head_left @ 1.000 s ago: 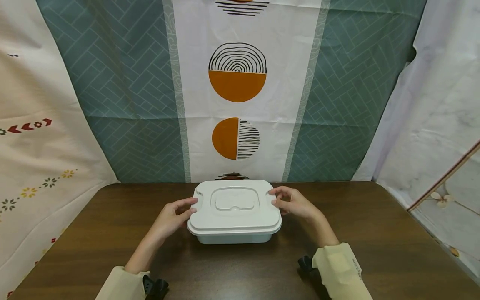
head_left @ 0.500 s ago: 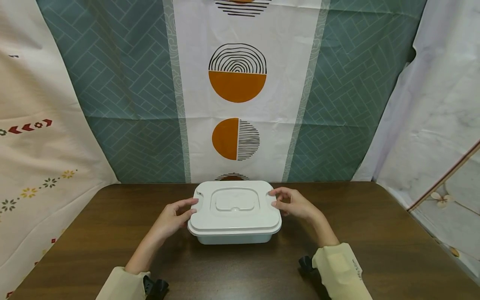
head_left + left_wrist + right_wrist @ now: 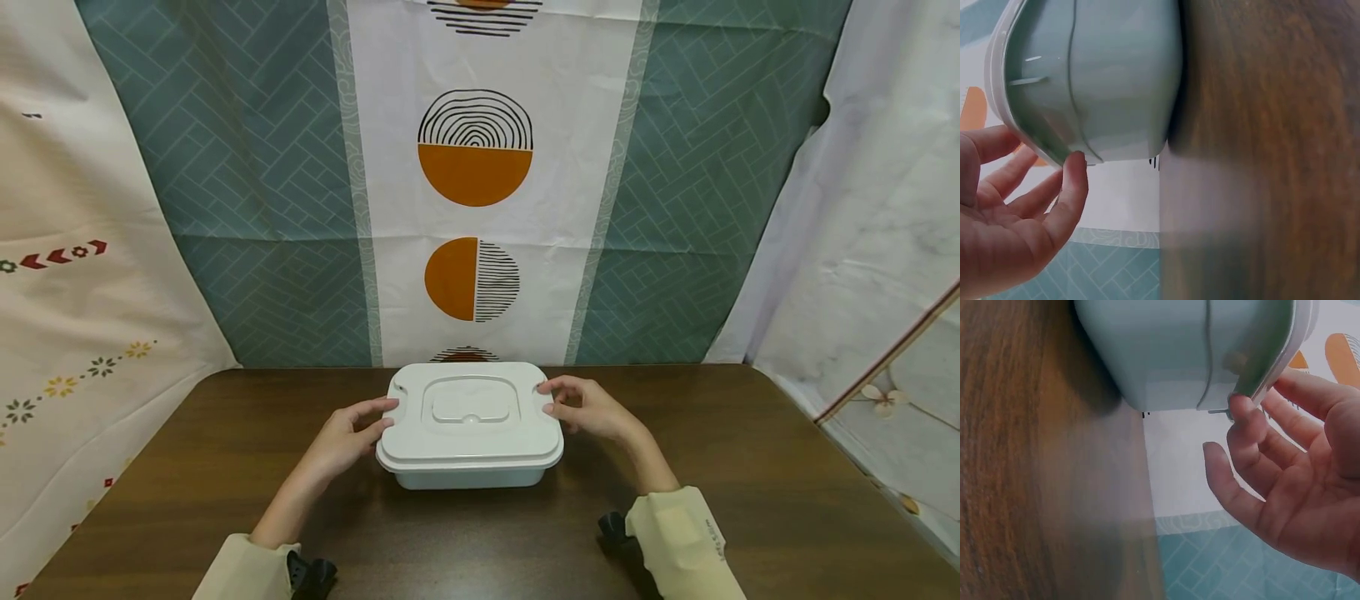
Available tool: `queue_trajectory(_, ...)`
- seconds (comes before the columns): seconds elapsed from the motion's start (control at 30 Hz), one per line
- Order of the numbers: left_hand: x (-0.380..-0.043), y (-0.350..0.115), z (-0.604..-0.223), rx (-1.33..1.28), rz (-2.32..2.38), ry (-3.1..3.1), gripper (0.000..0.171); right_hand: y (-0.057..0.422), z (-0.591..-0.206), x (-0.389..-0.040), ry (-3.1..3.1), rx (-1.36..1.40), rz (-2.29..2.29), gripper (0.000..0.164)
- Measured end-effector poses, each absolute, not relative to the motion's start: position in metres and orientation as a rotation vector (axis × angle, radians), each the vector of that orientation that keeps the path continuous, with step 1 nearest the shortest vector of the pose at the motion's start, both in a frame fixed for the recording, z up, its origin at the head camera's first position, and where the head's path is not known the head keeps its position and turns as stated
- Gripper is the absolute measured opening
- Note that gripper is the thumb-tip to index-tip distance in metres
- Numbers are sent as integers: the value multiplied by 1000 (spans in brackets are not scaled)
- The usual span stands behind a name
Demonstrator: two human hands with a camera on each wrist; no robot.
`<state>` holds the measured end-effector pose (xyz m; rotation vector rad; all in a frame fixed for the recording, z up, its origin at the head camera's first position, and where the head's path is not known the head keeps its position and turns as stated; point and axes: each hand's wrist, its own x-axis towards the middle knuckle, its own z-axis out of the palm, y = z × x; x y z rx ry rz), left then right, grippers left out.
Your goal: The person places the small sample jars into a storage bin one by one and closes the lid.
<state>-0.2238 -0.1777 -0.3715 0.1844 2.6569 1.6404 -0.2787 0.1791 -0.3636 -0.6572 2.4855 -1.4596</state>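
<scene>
A rectangular plastic storage box (image 3: 469, 479), pale blue-green, stands on the table with its white lid (image 3: 469, 433) on top. At the lid's left end, my left hand (image 3: 336, 443) pinches the edge, thumb and index finger above. The left wrist view shows fingertips of that hand (image 3: 1025, 212) under the rim, against the box wall (image 3: 1122, 81). My right hand (image 3: 596, 411) pinches the lid's right edge. In the right wrist view, some fingers of this hand (image 3: 1285, 462) reach the rim beside the box wall (image 3: 1147, 356), while the little finger stays apart from it. The box's inside is hidden.
The dark brown wooden table (image 3: 465, 542) extends around the box. Behind its far edge hangs a patterned cloth (image 3: 555, 208) in green and white. Further cloths, a cream one (image 3: 75, 325) and a pale one (image 3: 862, 250), hang at left and right.
</scene>
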Motion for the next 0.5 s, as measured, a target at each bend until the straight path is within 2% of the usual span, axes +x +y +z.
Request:
queue_trajectory(0.27, -222, -193, -356, 348, 1792, 2593, 43, 201, -360, -282, 2451, -616, -1500, 40)
queue_trajectory(0.5, -212, -213, -334, 337, 1896, 2595, 49, 230, -341, -276, 2456, -595, -1611, 46)
